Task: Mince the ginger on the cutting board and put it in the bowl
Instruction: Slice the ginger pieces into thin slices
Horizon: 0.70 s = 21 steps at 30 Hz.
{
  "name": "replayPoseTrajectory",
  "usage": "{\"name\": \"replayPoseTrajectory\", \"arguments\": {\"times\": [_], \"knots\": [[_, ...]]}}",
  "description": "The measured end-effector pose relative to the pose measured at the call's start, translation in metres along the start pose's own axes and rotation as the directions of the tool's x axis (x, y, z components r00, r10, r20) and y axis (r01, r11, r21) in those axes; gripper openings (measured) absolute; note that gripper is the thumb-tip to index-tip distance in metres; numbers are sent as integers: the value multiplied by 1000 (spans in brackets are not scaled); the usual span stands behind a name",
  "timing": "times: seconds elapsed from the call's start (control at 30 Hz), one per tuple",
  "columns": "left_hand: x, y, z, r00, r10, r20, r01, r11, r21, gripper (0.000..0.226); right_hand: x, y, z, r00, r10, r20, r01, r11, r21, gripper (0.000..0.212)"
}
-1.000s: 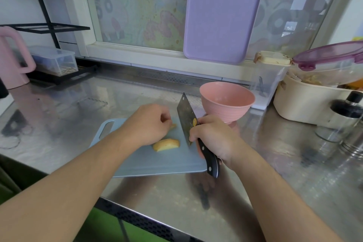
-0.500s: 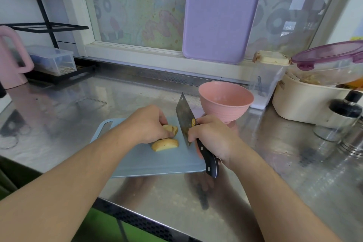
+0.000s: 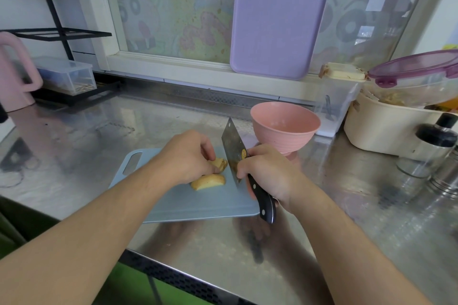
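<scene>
A grey-blue cutting board (image 3: 188, 203) lies on the steel counter. Two ginger pieces sit on it: a cut slice (image 3: 208, 181) lying flat in front, and a chunk (image 3: 220, 163) behind it that my left hand (image 3: 188, 156) holds down with curled fingers. My right hand (image 3: 269, 176) grips the black handle of a cleaver (image 3: 233, 150), whose blade stands upright with its edge on the board just right of the ginger chunk. An empty pink bowl (image 3: 285, 129) stands right behind my right hand, off the board's far right corner.
A purple board (image 3: 277, 17) leans on the window. At right stand a cream tub (image 3: 386, 129) with a purple lid, a clear box (image 3: 339, 101) and a glass bottle (image 3: 431, 146). A pink jug (image 3: 14, 74) and black rack (image 3: 57, 32) stand at left. The counter edge runs close in front.
My left hand has slid back a little, showing more of the ginger chunk next to the blade. The cleaver has stayed nearly in place beside it.
</scene>
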State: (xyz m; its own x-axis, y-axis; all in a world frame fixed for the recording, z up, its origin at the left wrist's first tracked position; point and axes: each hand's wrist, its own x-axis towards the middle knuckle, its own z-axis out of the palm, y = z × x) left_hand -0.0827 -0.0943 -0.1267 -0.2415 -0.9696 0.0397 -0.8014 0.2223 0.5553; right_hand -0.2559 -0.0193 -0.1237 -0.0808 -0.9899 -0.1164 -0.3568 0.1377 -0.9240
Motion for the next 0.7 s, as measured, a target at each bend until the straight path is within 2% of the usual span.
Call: {"name": "replayPoseTrajectory", "arguments": {"times": [0.17, 0.33, 0.53, 0.7], "knots": [[0, -2, 1, 1000, 0, 7, 1, 996, -93, 40, 1, 1, 0, 1000, 0, -3, 0, 1000, -1, 7], [2, -7, 1, 1000, 18, -1, -18, 997, -78, 28, 1, 1, 1, 1000, -5, 13, 5, 1000, -2, 5], [-1, -7, 3, 1000, -28, -14, 27, 999, -39, 20, 1, 2, 0, 1000, -2, 10, 3, 1000, -20, 5], [-1, -6, 4, 999, -23, -48, 19, 996, -88, 37, 0, 1, 1, 1000, -1, 12, 1, 1000, -23, 6]]}}
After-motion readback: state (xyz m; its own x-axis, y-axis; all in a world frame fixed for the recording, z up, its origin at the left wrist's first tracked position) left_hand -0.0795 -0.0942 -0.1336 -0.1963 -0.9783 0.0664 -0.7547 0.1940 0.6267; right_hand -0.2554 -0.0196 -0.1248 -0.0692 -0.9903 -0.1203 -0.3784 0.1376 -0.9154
